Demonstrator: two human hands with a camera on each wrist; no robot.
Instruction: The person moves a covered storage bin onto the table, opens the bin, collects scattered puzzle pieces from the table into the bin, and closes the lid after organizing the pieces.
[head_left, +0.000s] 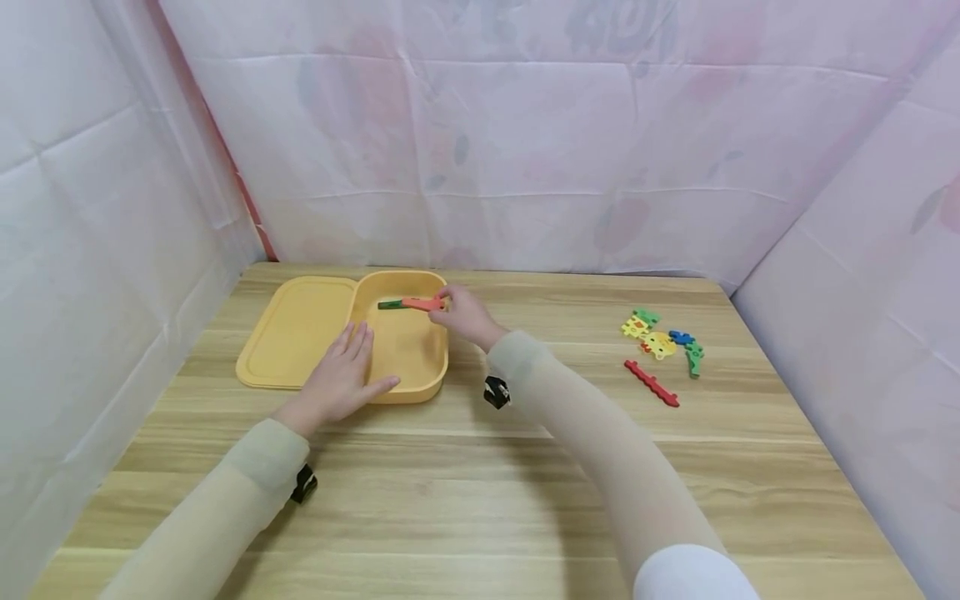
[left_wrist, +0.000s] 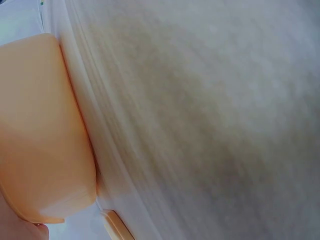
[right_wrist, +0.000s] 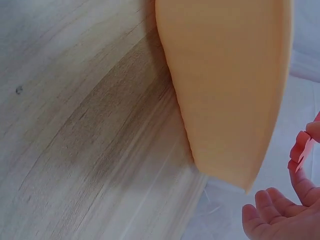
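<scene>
While right hand (head_left: 463, 315) pinches orange piece (head_left: 422, 303) over yellow box (head_left: 431, 385), left hand (head_left: 341, 379) spread steadying it; several pieces (head_left: 660, 350) left on counter (head_left: 480, 500).

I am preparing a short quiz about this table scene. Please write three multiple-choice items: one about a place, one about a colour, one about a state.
1. Where do the loose puzzle pieces lie?
A. On the table to the right of the box
B. Inside the lid
C. On the left sleeve

2. What colour is the piece that the right hand holds over the box?
A. Blue
B. Orange-red
C. White

3. How is the left hand?
A. Curled round a piece
B. Lifted high above the table
C. Flat, fingers straight, resting on the box rim

Answers:
1 A, the head view shows them grouped on the bare wooden table at the right.
2 B, the orange-red piece is pinched above the yellow box.
3 C, the fingers lie straight across the rim, beside the lid.
</scene>
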